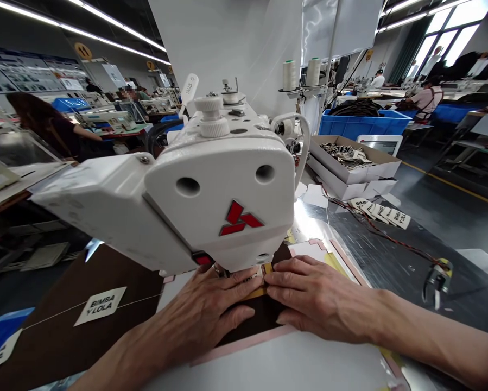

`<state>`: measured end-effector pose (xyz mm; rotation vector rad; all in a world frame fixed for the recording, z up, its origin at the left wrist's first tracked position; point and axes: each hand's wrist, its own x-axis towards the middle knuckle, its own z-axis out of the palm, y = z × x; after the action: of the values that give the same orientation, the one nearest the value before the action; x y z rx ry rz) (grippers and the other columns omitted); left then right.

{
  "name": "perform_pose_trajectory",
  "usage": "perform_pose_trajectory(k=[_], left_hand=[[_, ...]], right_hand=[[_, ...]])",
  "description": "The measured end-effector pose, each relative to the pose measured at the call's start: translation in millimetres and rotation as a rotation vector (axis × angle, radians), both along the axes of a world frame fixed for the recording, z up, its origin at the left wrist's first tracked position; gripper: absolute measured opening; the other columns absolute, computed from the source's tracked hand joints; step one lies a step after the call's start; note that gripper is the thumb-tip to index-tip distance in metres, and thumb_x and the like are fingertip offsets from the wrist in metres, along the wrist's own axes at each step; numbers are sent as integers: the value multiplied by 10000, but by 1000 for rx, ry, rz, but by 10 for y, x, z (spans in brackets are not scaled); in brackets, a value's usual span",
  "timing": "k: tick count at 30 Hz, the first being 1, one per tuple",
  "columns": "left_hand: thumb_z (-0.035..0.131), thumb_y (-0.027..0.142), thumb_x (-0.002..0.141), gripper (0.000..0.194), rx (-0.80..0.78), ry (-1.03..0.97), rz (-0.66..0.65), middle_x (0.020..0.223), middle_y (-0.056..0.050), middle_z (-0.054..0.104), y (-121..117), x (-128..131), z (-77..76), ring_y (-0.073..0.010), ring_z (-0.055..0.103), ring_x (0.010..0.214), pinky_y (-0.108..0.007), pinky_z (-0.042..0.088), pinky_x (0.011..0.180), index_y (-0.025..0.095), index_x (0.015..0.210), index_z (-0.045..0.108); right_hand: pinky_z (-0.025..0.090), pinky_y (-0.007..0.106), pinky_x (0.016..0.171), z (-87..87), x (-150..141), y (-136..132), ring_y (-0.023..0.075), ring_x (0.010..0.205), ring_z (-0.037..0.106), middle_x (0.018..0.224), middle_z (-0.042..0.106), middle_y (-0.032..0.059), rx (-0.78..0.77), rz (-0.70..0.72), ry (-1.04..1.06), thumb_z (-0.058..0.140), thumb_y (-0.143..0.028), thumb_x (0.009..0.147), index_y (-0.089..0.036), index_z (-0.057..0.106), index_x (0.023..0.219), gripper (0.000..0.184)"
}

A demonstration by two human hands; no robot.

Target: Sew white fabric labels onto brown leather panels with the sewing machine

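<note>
Apparently you're at the positioning step: your left hand (215, 301) and right hand (319, 293) press flat, fingers extended, on brown material (262, 315) below the sewing machine (223, 201) head, a pale label (252, 277) partly under your left fingers; moving on calls for keeping it square.

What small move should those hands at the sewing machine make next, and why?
Perhaps ease the left hand back slightly: its fingers lie close to the machine's lower edge, which hides part of the work. The right hand could meanwhile steady the brown piece.
</note>
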<state>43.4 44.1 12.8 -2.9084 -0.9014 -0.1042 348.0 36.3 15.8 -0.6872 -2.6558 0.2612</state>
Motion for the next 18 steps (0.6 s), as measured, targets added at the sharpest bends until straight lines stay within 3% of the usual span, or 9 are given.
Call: perform_pose_trajectory(k=[8,14,18], left_hand=[[485,448,1122,528,-132,18,58,1645,57,427,-8,35,36,-248,645,1322,-423,538,964,370,1634,380],[555,409,1096,543,-84,-121,37,1611,16,502,-44,-12,-3,-243,627,1346,-446,425,1149,358,1616,411],[540,388,1107,532,-108,-98,16,1628,20,477,-25,-11,2,-229,618,1359,-452,382,1189,377,1618,394]], right_hand=[[414,468,1198,-37,-49,14,246,1378,572,1434,691,40,-20,26,-1,535,-425,1112,-189,652,1369,369],[369,490,1235,-10,-51,24,243,1383,578,1411,704,30,-22,24,-20,540,-430,1111,-211,676,1312,327],[351,501,1250,-19,-41,37,245,1397,568,1399,709,52,-11,36,-38,525,-431,1116,-210,661,1352,351]])
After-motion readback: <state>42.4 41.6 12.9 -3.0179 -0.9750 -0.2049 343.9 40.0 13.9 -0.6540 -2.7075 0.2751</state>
